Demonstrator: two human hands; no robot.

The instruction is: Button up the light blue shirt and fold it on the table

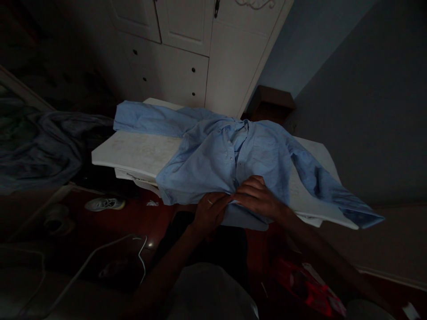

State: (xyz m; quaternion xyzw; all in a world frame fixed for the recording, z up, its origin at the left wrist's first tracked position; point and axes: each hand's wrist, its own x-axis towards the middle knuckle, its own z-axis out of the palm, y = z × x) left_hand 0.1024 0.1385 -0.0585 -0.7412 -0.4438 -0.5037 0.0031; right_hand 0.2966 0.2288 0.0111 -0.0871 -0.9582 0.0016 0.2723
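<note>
Behind the tabletop (133,153), a white wardrobe (200,53) with doors and drawers shut, contents hidden. Across the white tabletop, a light blue shirt (213,155), front up and rumpled: one sleeve out along the far left edge, the other trailing over the right corner, cuff hanging past it. At the near edge, the left hand (210,213), fingers curled shut in a pinch on the shirt's lower front edge. Touching it, the right hand (258,198), palm down, fingers closed on the same edge. Hem draped over the near edge beneath both hands. On the floor below left, a pale shoe (105,203) and a white cable (100,252); below right, a red packet (310,289). Off the left edge, a dark blue cloth (40,146).
</note>
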